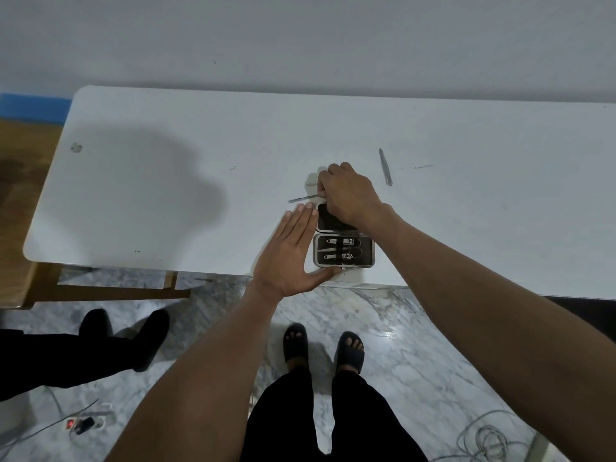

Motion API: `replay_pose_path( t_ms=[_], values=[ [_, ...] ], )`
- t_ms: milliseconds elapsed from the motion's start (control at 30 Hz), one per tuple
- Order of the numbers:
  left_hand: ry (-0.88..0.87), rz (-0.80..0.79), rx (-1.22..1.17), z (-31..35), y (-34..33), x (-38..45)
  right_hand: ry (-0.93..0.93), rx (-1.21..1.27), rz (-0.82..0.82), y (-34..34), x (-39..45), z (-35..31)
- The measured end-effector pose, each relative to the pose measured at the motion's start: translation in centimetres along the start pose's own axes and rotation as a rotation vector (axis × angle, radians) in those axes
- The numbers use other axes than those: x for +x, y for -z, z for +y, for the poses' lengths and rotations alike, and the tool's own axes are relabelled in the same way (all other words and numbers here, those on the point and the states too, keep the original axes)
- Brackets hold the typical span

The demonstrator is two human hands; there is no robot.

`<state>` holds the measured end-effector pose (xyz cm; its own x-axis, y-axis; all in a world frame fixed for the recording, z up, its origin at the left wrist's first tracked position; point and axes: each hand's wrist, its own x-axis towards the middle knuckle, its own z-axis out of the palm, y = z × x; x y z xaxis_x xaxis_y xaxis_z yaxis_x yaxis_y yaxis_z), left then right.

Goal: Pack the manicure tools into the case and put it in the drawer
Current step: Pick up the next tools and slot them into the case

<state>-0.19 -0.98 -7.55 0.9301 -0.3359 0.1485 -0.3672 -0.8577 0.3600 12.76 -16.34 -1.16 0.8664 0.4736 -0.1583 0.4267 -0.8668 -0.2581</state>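
Note:
The small manicure case (pixel 367 251) lies open on the white table (pixel 200 181) near its front edge. Its dark tray holds nail clippers and a file; its lid (pixel 328 219) is folded back and partly under my right hand. My left hand (pixel 289 251) rests flat against the case's left side, fingers straight, thumb along the front edge. My right hand (pixel 346 193) reaches over the lid and pinches the end of a thin metal tool (pixel 301 199) lying on the table. Tweezers (pixel 385 166) and a thin pick (pixel 416 167) lie further right.
The table stands against a grey wall. A wooden bench (pixel 20 208) sits at the left. Another person's legs in black (pixel 83 348) are on the marble floor at left. A power strip (pixel 85 424) and cables (pixel 483 438) lie on the floor. No drawer is visible.

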Motion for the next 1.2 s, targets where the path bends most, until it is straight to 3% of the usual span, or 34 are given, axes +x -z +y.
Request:
replay_pose_path(
  t_ms=[367,633,1200],
  values=[
    [-0.014,-0.002,0.023,-0.1,-0.1,0.0,-0.091,0.299,-0.004,0.8,-1.1,2.0],
    [-0.036,0.007,0.049,-0.4,-0.5,-0.1,-0.234,0.544,0.113,1.6,-3.6,2.9],
    [-0.028,-0.007,0.043,-0.5,-0.4,-0.2,-0.437,0.647,0.259,-1.4,-11.8,4.0]
  ],
)
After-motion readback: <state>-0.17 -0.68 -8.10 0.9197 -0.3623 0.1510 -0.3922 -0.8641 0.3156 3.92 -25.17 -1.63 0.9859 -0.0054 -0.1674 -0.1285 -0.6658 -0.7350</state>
